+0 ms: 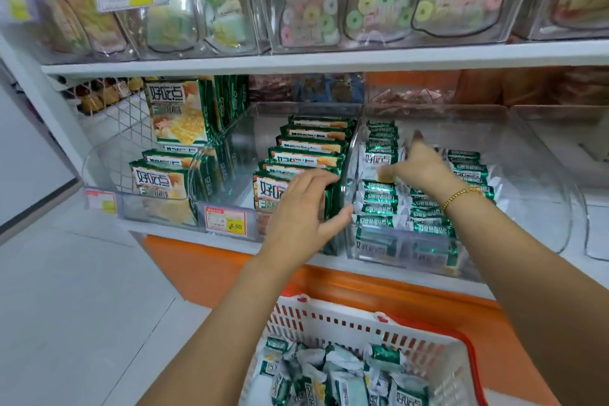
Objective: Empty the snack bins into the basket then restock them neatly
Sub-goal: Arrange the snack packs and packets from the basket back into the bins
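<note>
Three clear snack bins sit on the lower shelf. The middle bin [230, 155] holds a row of green biscuit packs [309, 145]. My left hand [306, 208] is open, its fingers flat against the front pack and its thumb by the clear divider. The right bin [534, 175] holds several small green-and-white packets [379, 198] in rows. My right hand [421, 165] reaches into it, blurred, and pinches one upright small packet [377, 158] between thumb and fingers. Below, a white basket with a red rim [333, 320] holds several more small packets [333, 372].
The left bin [99, 161] holds larger packs of the same brand [178, 112]. A price tag [225, 221] hangs on the shelf front. The upper shelf [329, 59] carries clear bins of bagged sweets. An orange base panel [204, 270] runs under the shelf, with white floor on the left.
</note>
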